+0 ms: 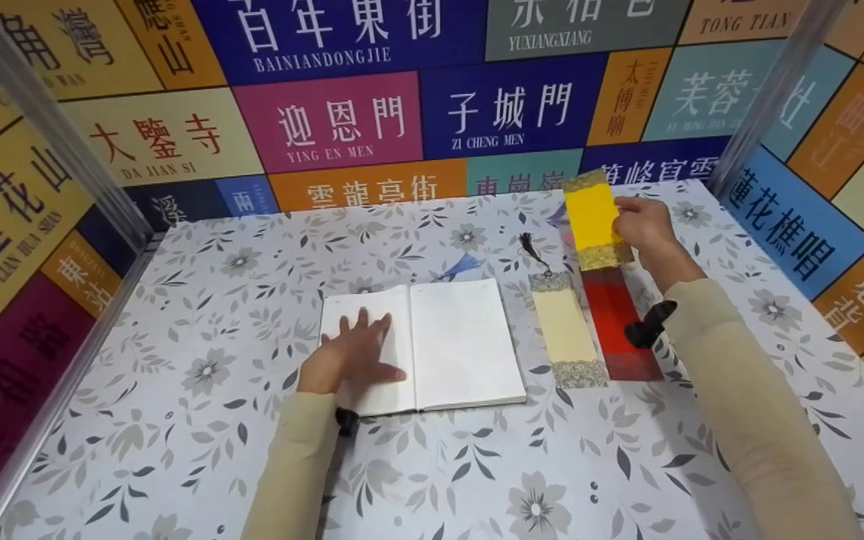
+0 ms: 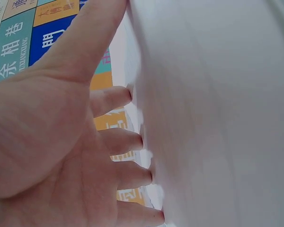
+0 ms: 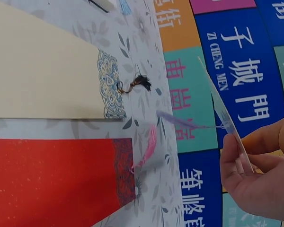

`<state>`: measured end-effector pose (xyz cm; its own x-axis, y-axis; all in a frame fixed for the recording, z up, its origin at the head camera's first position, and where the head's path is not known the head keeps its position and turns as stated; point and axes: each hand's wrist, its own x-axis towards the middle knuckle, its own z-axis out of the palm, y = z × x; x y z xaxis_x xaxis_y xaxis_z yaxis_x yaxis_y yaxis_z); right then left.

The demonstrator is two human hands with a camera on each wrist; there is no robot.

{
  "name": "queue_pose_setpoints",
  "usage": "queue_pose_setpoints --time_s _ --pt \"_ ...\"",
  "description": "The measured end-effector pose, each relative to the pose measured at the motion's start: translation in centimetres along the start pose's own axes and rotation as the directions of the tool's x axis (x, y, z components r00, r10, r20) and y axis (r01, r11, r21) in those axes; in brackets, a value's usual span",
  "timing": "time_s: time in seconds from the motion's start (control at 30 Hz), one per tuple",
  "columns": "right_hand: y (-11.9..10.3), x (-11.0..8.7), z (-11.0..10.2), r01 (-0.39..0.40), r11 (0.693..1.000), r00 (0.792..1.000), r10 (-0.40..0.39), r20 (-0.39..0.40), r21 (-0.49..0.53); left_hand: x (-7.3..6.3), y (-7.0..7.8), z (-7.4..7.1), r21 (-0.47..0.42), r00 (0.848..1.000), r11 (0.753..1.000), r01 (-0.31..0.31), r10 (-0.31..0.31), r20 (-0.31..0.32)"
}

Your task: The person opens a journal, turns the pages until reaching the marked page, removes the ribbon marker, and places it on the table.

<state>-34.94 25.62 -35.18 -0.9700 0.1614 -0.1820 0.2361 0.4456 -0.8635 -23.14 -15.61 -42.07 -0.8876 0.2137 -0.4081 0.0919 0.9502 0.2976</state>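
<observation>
My left hand (image 1: 349, 354) rests with spread fingers on the left page of an open notebook (image 1: 466, 345), whose pages look blank. In the left wrist view its straight fingertips (image 2: 138, 141) meet the paper. Raised over the far right of the table is a yellow bookmark (image 1: 589, 216) with patterned ends, pinched at its right edge by my right hand (image 1: 651, 231). Seen nearly edge-on in the right wrist view, it trails a purple tassel (image 3: 188, 123). A red bookmark (image 1: 619, 319), partly covered by the yellow one in the head view, lies beside a cream bookmark (image 1: 565, 326).
A dark tassel (image 3: 141, 83) extends from the cream bookmark, and a pink tassel (image 3: 150, 142) from the red one. Beyond the notebook's top edge lies a blue tassel (image 1: 462, 265). Colourful sign-covered walls (image 1: 349, 124) border the floral tablecloth (image 1: 199, 435) at the back and sides.
</observation>
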Motion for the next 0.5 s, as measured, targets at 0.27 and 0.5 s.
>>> queue_pose_setpoints --time_s 0.27,0.5 --pt "1.4 0.5 -1.6 -0.029 0.999 0.998 0.03 -0.06 0.023 0.0 0.0 0.0 -0.011 1.0 1.0 -0.008 0.008 -0.009" --pt "3.6 0.9 -2.9 -0.136 0.991 0.985 0.134 -0.108 -0.016 0.0 0.0 0.0 -0.016 1.0 1.0 -0.009 0.009 -0.01"
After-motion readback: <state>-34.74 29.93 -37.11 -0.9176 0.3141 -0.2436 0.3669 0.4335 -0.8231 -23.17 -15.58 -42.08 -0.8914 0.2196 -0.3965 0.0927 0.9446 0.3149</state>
